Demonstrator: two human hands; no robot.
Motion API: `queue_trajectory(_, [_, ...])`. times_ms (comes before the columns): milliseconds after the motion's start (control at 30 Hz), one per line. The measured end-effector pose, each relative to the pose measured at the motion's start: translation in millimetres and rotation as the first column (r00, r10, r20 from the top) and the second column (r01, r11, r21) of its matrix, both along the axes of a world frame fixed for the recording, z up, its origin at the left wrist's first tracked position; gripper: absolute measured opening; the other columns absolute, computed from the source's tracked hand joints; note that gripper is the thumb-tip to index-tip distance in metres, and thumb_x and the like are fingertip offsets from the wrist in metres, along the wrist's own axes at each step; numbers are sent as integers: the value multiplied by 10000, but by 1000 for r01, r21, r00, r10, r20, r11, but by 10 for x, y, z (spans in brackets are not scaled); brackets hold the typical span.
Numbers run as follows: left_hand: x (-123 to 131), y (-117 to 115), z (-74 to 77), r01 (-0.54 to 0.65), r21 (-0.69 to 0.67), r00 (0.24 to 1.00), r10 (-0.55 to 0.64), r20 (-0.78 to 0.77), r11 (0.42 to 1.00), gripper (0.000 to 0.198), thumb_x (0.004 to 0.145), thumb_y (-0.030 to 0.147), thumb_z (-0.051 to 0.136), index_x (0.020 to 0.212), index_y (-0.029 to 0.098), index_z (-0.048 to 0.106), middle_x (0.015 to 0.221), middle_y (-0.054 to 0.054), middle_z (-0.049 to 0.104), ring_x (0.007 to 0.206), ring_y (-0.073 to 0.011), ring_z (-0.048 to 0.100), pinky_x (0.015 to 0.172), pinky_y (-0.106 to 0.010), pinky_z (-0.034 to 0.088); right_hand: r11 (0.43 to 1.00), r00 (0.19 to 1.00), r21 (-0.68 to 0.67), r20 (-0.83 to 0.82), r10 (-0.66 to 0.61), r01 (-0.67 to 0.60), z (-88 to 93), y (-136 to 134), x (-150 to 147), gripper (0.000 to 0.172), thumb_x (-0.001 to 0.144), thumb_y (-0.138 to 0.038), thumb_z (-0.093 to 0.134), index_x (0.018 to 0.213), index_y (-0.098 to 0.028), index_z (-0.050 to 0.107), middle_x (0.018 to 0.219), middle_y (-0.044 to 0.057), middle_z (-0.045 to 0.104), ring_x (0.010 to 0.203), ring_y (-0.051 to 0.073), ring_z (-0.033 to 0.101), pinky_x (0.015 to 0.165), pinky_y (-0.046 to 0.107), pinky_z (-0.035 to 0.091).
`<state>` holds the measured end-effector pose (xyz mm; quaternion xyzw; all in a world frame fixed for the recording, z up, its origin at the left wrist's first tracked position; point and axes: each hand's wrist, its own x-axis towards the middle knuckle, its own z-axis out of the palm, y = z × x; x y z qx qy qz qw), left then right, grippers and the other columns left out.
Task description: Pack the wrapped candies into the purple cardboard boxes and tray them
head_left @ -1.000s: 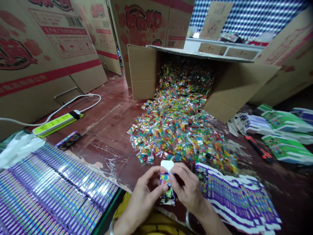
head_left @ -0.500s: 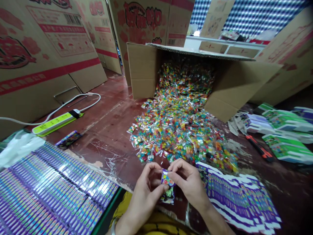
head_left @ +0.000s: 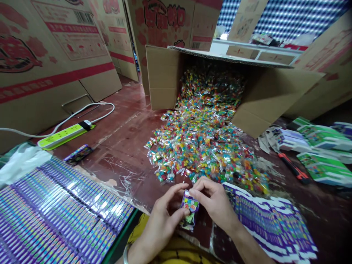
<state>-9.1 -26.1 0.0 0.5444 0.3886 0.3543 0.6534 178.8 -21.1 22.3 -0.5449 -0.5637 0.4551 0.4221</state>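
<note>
A small purple candy box (head_left: 190,206) with a colourful printed front stands upright between my hands, close to my lap. My left hand (head_left: 164,217) is closed around its left side, the thumb across the front. At the top end, my right hand (head_left: 215,206) pinches the white-edged flap with thumb and forefinger. Beyond my fingers spreads a heap of clear bags of coloured candies (head_left: 198,146), spilling out of a tipped carton (head_left: 164,79). Right of my right hand lies a fanned row of flat purple box blanks (head_left: 264,220).
Filled purple boxes stand in rows in a green-edged tray (head_left: 121,236) at the left. Behind it are a single box (head_left: 78,154) and a yellow-green power strip (head_left: 66,135). A red-and-black cutter (head_left: 293,168) and green-white boxes (head_left: 326,167) lie at the right.
My left forefinger has lifted off the box's top edge and straightened a little. The right hand stays pinched at the top. The view has shifted slightly.
</note>
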Motion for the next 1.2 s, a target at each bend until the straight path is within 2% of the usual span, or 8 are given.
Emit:
queue_trajectory(100, [-25, 38, 34, -46, -32, 999, 46, 0, 998, 311, 858, 234, 693, 1160, 250, 625, 1030, -20, 690, 886, -171, 642, 765, -249, 504, 985, 986, 114, 121, 113, -127, 39, -96, 3, 143, 901, -343, 641, 861, -207, 658, 944, 38, 654, 893, 182, 627, 774, 282, 507])
queue_trajectory(267, [-28, 137, 12, -67, -183, 966, 110, 234, 981, 310, 826, 227, 736, 1106, 227, 603, 1018, -27, 681, 919, -174, 645, 821, -273, 503, 939, 856, 152, 474, 205, -309, 4, -192, 9, 1002, 604, -342, 878, 1456, -239, 362, 1476, 122, 439, 1346, 317, 423, 1087, 444, 432])
queue_trajectory(467, [-91, 105, -26, -117, -164, 981, 140, 133, 979, 357, 826, 295, 732, 1136, 208, 577, 985, -51, 676, 807, -154, 640, 748, -269, 500, 883, 815, 369, 578, 28, -292, -74, -141, -123, 795, 716, -293, 768, 1410, -198, 392, 1424, 137, 496, 1341, 313, 447, 1115, 464, 425])
queue_trajectory(567, [-343, 189, 49, -157, 57, 976, 164, -142, 986, 239, 862, 366, 670, 1008, 181, 627, 869, -41, 675, 776, -172, 641, 698, -262, 510, 878, 798, 374, 603, 13, -298, -135, -132, -165, 940, 707, -306, 787, 1498, -219, 288, 1484, 121, 447, 1367, 336, 423, 1103, 477, 445])
queue_trajectory(633, [-673, 357, 160, -215, 354, 810, 369, -456, 910, 244, 901, 392, 597, 1047, 200, 629, 892, -40, 681, 766, -177, 648, 697, -267, 519, 882, 774, 358, 634, 13, -308, -204, -128, -138, 1005, 721, -326, 780, 1543, -235, 208, 1523, 104, 402, 1371, 343, 422, 1082, 471, 473])
queue_trajectory(667, [-882, 468, 231, -186, 528, 598, 522, -608, 829, 252, 908, 408, 569, 1055, 213, 632, 919, -39, 683, 774, -179, 653, 715, -273, 523, 883, 765, 361, 643, -4, -299, -244, -125, -109, 973, 756, -340, 752, 1549, -244, 196, 1531, 95, 393, 1362, 338, 437, 1068, 463, 489])
queue_trajectory(833, [-1973, 1089, 514, -155, 670, 123, 687, -717, 726, 207, 831, 331, 604, 940, 171, 675, 928, -120, 647, 992, -344, 582, 916, -464, 438, 889, 768, 399, 634, -92, -223, -424, -140, 63, 680, 904, -319, 568, 1523, -278, 289, 1503, 65, 433, 1278, 287, 542, 968, 385, 576])
queue_trajectory(1200, [-2625, 1566, 227, -103, 576, -129, 563, -816, 811, 287, 861, 366, 523, 916, 137, 688, 1021, -166, 717, 940, -319, 659, 765, -355, 477, 896, 735, 403, 662, -145, -185, -519, -271, 157, 581, 885, -340, 577, 1444, -287, 428, 1361, 79, 588, 1036, 262, 705, 730, 287, 648])
